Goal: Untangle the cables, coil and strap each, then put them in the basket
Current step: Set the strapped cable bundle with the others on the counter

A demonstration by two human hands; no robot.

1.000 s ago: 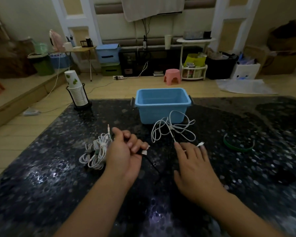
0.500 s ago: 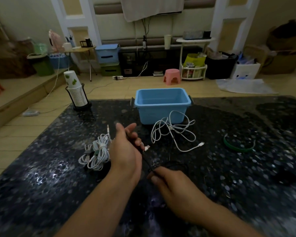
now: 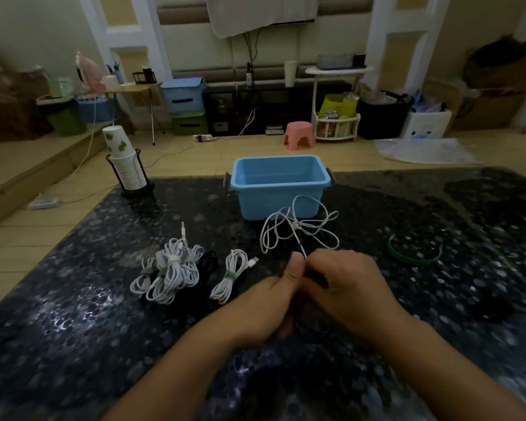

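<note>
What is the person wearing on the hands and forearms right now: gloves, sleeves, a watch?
Nothing shows on them. The left hand and right hand are bare, without gloves, and both forearms are uncovered as far as the frame's bottom edge. No watch or wristband is visible. The dim, slightly blurred picture could hide a thin ring.

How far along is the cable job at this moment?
Done: strapped white coils and one more lie on the table. In hand: both hands, left and right, work a dark cable. Left: the loose white cable; the basket looks empty.
</note>
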